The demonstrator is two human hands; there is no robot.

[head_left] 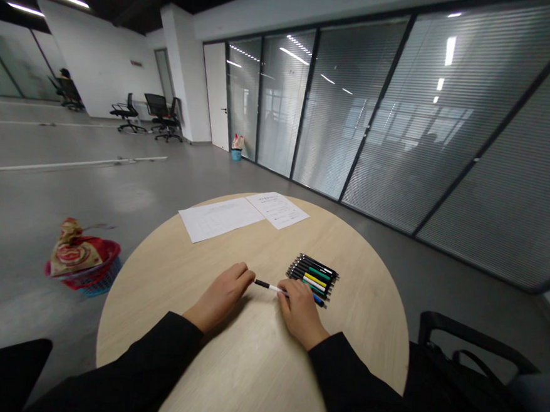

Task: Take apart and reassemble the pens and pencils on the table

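Between my two hands, just over the round wooden table [245, 367], stretches a pen [264, 284] with a black section and a white section. My left hand [225, 295] pinches its left tip. The fingers of my right hand [300, 308] are closed round its white end, and they hide part of it. Right behind my right hand lies a row of several pens [315, 273], side by side, mostly black with green, yellow, white and blue parts. My right hand covers some of the nearest ones.
Two printed paper sheets, a left one [222, 218] and a right one [278, 210], lie at the table's far edge. A basket [103, 269] with a bag stands on the floor at left. A black chair [473, 339] is close at right.
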